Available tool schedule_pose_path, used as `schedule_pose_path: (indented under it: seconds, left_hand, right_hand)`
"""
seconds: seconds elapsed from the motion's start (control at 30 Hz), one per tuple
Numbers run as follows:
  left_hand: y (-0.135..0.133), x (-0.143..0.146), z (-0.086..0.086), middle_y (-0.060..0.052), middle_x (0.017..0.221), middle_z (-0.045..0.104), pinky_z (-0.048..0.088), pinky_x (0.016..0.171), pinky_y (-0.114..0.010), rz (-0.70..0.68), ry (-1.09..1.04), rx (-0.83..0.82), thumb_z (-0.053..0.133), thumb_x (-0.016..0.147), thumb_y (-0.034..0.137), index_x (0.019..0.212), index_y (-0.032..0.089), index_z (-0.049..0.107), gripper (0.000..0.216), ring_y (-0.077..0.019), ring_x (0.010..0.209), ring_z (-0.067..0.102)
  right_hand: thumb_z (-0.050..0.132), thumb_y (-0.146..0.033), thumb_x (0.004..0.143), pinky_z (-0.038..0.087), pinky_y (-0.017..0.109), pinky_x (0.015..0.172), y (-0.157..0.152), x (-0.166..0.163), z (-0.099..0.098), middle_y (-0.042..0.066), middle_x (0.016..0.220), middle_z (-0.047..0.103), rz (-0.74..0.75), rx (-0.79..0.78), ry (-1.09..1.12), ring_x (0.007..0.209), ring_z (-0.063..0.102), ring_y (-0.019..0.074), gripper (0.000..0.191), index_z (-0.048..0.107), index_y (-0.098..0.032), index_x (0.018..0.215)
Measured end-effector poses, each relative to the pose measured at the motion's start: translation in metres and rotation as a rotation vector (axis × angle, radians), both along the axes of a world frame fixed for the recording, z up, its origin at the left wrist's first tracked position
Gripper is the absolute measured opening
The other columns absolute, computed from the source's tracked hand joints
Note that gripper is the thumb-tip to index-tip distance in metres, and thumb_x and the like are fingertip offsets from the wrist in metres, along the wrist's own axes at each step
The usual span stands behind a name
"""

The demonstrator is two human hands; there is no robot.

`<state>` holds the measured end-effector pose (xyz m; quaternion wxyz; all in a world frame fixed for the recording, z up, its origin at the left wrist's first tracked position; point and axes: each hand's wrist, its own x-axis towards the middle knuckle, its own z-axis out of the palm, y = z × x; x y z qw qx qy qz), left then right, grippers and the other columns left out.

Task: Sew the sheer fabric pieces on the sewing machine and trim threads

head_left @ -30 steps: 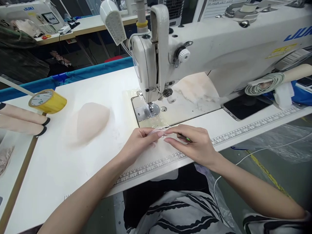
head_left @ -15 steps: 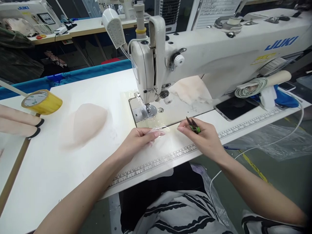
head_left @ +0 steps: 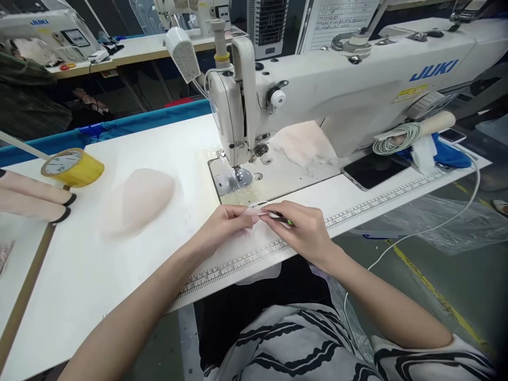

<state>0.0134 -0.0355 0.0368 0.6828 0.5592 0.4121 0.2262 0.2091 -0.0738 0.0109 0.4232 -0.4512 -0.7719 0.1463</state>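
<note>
Pinched in my left hand (head_left: pixel 222 227) is a small piece of thin, sheer pale fabric (head_left: pixel 254 210), just in front of the sewing machine's needle plate (head_left: pixel 226 182). My right hand (head_left: pixel 304 227) is closed around small dark thread snips (head_left: pixel 282 219) with a bit of green on them. Its fingertips meet the fabric's right end, close beside the left fingers. The snips' blades are mostly hidden by the fingers. Behind both hands stands the white sewing machine (head_left: pixel 301 79), its presser foot (head_left: pixel 238 174) over the plate.
A pale fabric piece (head_left: pixel 148 196) lies on the white table at left, near a yellow tape roll (head_left: pixel 85 169). Another peach piece (head_left: pixel 305 142) rests under the machine arm. To the right are a phone (head_left: pixel 375 170) and a coiled cord (head_left: pixel 397 138). A printed ruler (head_left: pixel 234 269) follows the front edge.
My right hand has moved left with the snips, bringing its fingers to the fabric in my left hand. The left hand stays nearly in place. The camera view has shifted slightly.
</note>
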Motion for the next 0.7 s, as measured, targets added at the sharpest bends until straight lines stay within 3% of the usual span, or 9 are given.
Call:
schedule_pose_path:
  seconds: [0.17, 0.27, 0.33, 0.43, 0.53, 0.6, 0.7]
  left_hand:
    - [0.0, -0.001, -0.001, 0.0, 0.064, 0.056, 0.034, 0.062, -0.025, 0.01, 0.038, 0.015, 0.07, 0.08, 0.041, 0.089, 0.018, 0.078, 0.027, -0.0118, 0.065, 0.042]
    - [0.0, -0.001, -0.003, -0.001, 0.068, 0.059, 0.036, 0.061, -0.024, 0.007, 0.022, -0.002, 0.072, 0.078, 0.043, 0.095, 0.019, 0.079, 0.03, -0.0119, 0.066, 0.043]
    - [0.0, -0.002, -0.005, -0.003, 0.075, 0.064, 0.037, 0.061, -0.024, 0.0, 0.009, -0.024, 0.073, 0.076, 0.044, 0.099, 0.021, 0.079, 0.033, -0.012, 0.067, 0.045]
    - [0.001, -0.003, -0.006, -0.004, 0.081, 0.066, 0.036, 0.06, -0.023, -0.007, 0.012, -0.041, 0.072, 0.077, 0.043, 0.102, 0.022, 0.078, 0.034, -0.0118, 0.068, 0.046]
    - [0.001, -0.003, -0.006, -0.003, 0.076, 0.065, 0.033, 0.057, -0.023, -0.005, 0.018, -0.054, 0.071, 0.077, 0.043, 0.102, 0.021, 0.078, 0.034, -0.0104, 0.064, 0.044]
    - [0.001, -0.003, -0.005, -0.001, 0.07, 0.062, 0.03, 0.056, -0.024, -0.012, 0.008, -0.045, 0.071, 0.077, 0.042, 0.098, 0.02, 0.078, 0.031, -0.0097, 0.061, 0.042]
    - [0.001, -0.002, -0.003, 0.0, 0.064, 0.057, 0.03, 0.056, -0.024, -0.026, -0.008, -0.001, 0.07, 0.077, 0.039, 0.078, 0.018, 0.078, 0.023, -0.0099, 0.061, 0.041]
  right_hand:
    - [0.061, -0.029, 0.091, 0.046, 0.028, 0.059, -0.001, -0.004, 0.005, 0.003, 0.078, 0.07, -0.05, -0.106, 0.114, 0.065, 0.059, 0.0146, 0.014, 0.072, -0.02, 0.093]
    - [0.066, -0.035, 0.088, 0.036, 0.026, 0.051, -0.001, -0.005, 0.012, -0.004, 0.057, 0.049, -0.071, -0.244, 0.232, 0.052, 0.041, 0.0106, 0.017, 0.072, -0.02, 0.086]
    - [0.068, -0.042, 0.085, 0.032, 0.026, 0.05, 0.0, -0.004, 0.016, -0.006, 0.055, 0.038, -0.085, -0.335, 0.299, 0.051, 0.034, 0.0099, 0.023, 0.071, -0.019, 0.082]
    - [0.069, -0.049, 0.083, 0.03, 0.026, 0.051, 0.003, 0.001, 0.019, -0.004, 0.059, 0.041, -0.1, -0.42, 0.375, 0.053, 0.034, 0.0099, 0.031, 0.067, -0.018, 0.08]
    - [0.068, -0.046, 0.085, 0.031, 0.026, 0.053, 0.001, 0.005, 0.02, -0.004, 0.062, 0.044, -0.096, -0.421, 0.367, 0.054, 0.035, 0.0098, 0.028, 0.066, -0.018, 0.081]
    - [0.069, -0.041, 0.085, 0.03, 0.026, 0.053, -0.001, 0.004, 0.02, -0.006, 0.059, 0.038, -0.06, -0.387, 0.324, 0.054, 0.033, 0.0095, 0.023, 0.068, -0.018, 0.085]
    - [0.071, -0.037, 0.083, 0.03, 0.026, 0.053, -0.004, -0.001, 0.017, -0.008, 0.058, 0.031, 0.015, -0.348, 0.259, 0.053, 0.03, 0.0093, 0.022, 0.072, -0.019, 0.097]
